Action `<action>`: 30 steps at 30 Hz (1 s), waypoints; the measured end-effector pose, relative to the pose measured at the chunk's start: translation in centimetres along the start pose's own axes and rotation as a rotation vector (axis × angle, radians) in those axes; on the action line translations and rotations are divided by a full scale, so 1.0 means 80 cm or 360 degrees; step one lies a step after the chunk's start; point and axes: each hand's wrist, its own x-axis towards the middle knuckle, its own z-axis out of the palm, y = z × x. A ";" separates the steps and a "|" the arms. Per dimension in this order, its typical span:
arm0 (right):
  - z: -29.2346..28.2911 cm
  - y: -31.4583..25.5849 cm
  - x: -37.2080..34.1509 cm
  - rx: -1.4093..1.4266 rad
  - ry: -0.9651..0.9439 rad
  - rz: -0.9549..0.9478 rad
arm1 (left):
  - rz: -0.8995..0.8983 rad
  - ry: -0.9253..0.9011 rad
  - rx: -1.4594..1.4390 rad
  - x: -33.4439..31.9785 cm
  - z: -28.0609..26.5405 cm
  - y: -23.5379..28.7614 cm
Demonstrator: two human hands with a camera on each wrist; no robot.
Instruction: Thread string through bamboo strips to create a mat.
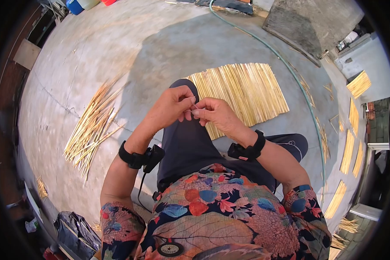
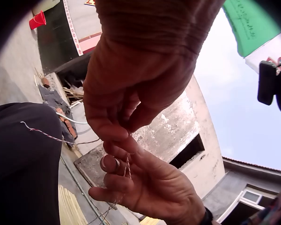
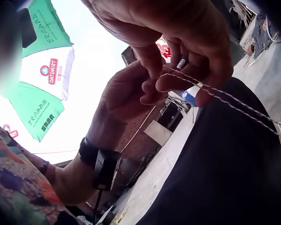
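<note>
In the head view, both hands meet above the person's dark-trousered knee. The left hand (image 1: 173, 105) pinches a thin twisted string (image 2: 47, 135) between thumb and fingers; one loose end trails over the knee in the left wrist view. Fingertips of the right hand (image 1: 219, 115) touch close to the left ones and pinch the same string, and a ring (image 2: 117, 163) is on one finger. Two red-and-white strands (image 3: 234, 104) run from the right hand in the right wrist view. Beyond the knee, a mat of pale stalks (image 1: 242, 93) lies flat on the concrete.
A loose pile of stalks (image 1: 93, 125) lies on the ground at left. A green hose (image 1: 286, 63) curves past the mat on the right, with small stalk panels (image 1: 347, 151) beyond it. A grey board (image 1: 312, 26) is at the upper right, a black bag (image 1: 76, 234) at the lower left.
</note>
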 end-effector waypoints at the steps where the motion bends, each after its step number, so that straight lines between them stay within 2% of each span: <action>1: -0.001 0.003 0.001 -0.0075 0.0057 0.0029 | -0.0005 0.0006 -0.0001 -0.002 -0.002 -0.001; 5: -0.009 0.002 -0.009 -0.0044 0.0041 0.0039 | -0.0058 -0.0048 -0.0065 -0.004 -0.007 -0.010; 8: -0.025 0.004 -0.018 -0.0178 0.0023 0.0076 | -0.0069 -0.0066 -0.0083 -0.003 -0.009 -0.014; 10: -0.038 0.010 -0.026 -0.0453 0.0124 0.0035 | -0.0081 -0.0060 -0.0077 -0.002 -0.010 -0.015; 23: -0.057 0.020 -0.043 -0.0668 0.0067 0.0101 | -0.0108 -0.0193 -0.0118 0.001 -0.003 -0.013; 25: -0.055 0.016 -0.043 -0.1236 -0.0020 -0.0209 | -0.0113 -0.0209 -0.0142 0.001 -0.001 -0.012; 26: -0.054 0.012 -0.043 -0.1238 -0.0013 -0.0211 | -0.0082 -0.0200 -0.0094 0.001 0.001 -0.011; 28: -0.050 0.002 -0.041 -0.1395 0.0226 -0.0578 | -0.0046 -0.0193 -0.0048 0.001 0.005 -0.009; 29: -0.044 -0.001 -0.036 -0.1396 0.0227 -0.0577 | -0.0041 -0.0176 -0.0034 -0.001 0.007 -0.006; 30: -0.035 -0.004 -0.030 -0.0912 0.0172 -0.0494 | -0.0038 -0.0163 -0.0018 -0.003 0.009 -0.005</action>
